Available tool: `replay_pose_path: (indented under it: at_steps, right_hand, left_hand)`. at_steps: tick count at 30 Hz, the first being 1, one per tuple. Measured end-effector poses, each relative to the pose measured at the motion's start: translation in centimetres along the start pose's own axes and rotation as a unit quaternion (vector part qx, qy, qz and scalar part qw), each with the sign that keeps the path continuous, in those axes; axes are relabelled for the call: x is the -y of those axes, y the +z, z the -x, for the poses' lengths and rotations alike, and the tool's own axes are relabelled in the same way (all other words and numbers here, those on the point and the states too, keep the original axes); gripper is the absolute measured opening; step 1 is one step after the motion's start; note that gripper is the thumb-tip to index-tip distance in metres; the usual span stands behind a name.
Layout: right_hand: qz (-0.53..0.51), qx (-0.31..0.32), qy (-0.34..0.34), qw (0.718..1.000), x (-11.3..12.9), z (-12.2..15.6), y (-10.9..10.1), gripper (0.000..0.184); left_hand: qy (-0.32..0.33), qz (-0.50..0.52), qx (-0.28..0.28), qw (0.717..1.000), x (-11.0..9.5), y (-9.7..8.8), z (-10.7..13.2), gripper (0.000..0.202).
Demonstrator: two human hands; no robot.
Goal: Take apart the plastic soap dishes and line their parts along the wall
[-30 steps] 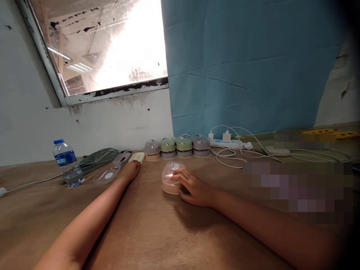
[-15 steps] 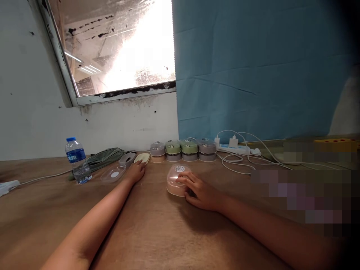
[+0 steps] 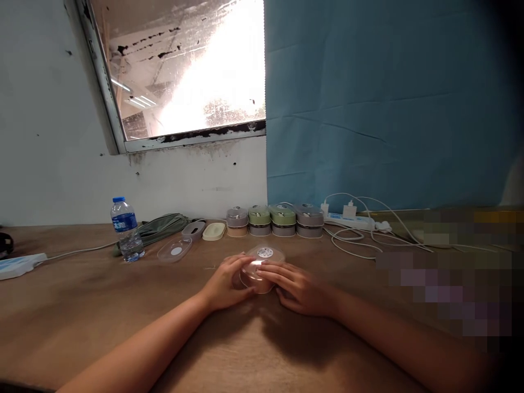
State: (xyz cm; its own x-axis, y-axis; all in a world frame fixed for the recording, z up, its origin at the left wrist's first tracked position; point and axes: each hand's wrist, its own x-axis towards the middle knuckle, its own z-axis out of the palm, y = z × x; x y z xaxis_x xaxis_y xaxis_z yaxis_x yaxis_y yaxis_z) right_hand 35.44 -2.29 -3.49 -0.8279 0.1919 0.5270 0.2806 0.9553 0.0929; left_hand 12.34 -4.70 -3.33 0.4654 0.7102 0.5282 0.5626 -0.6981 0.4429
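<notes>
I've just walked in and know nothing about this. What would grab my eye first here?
Probably the glaring window at upper left, beside the big blue sheet that fills the upper right. Then, at the middle of the table, the left hand and right hand around a pinkish box with a clear lid. Behind it, four more boxes stand in a row.

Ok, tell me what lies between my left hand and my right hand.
The peach box with the clear top: the head view shows it between your left hand, at its left side, and your right hand, fingers over its top.
</notes>
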Motion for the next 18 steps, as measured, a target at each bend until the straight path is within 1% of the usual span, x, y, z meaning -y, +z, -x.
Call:
replay_pose_path:
  at_steps: [2, 4, 7, 10, 14, 18]
  right_hand:
    - [0.011, 0.009, -0.023, 1.0, 0.3, 0.0, -0.2, 0.053]
    - [0.025, 0.01, -0.044, 0.999, 0.4, -0.1, -0.3, 0.052]
    - [0.04, -0.001, -0.058, 0.998, 0.2, 0.0, -0.2, 0.05]
    - [0.049, -0.009, -0.05, 0.998, 0.0, 0.1, -0.1, 0.048]
    - [0.049, 0.015, -0.032, 0.998, -0.1, 0.1, -0.1, 0.05]
    - [0.038, 0.044, -0.011, 0.998, 0.1, -0.1, -0.4, 0.052]
  left_hand:
    - [-0.014, 0.019, -0.021, 0.999, 0.7, -0.4, -0.4, 0.048]
    - [-0.019, 0.02, -0.035, 0.999, 1.3, -0.7, -0.7, 0.043]
    - [-0.017, 0.009, -0.035, 0.999, 1.8, -1.1, -0.7, 0.049]
    - [-0.019, 0.007, -0.04, 0.999, 2.1, -1.3, -0.6, 0.057]
    - [-0.014, 0.013, -0.059, 0.998, 2.8, -1.3, -0.7, 0.056]
    - [-0.028, 0.075, -0.06, 0.995, 3.4, -1.4, -0.7, 0.055]
